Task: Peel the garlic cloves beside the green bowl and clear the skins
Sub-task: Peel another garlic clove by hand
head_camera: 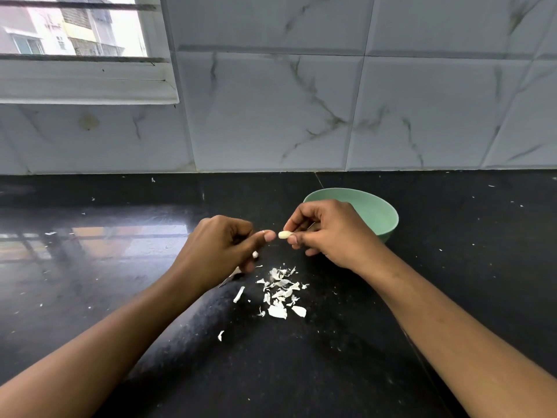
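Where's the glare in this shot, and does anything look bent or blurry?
Head view: window daylight glares off the black counter at left; the wide lens bows the wall tiles; the garlic clove in the right hand and the skins look sharp.

**Person, partial view:** two forearms and two hands were recorded.

- **Left hand** (223, 245): bare. Its thumbnail (269, 236) was short and rounded, and a thin pale line crossed the thumb just behind it. Whether that was a band or a scrap could not be told.
- **Right hand** (328, 233): bare, with the visible nails trimmed short.
- **Left forearm** (99, 342): uncovered from wrist to picture edge.
- **Right forearm** (458, 333): uncovered likewise. A thin darker line ran along its inner edge, either a mark or a shadow.
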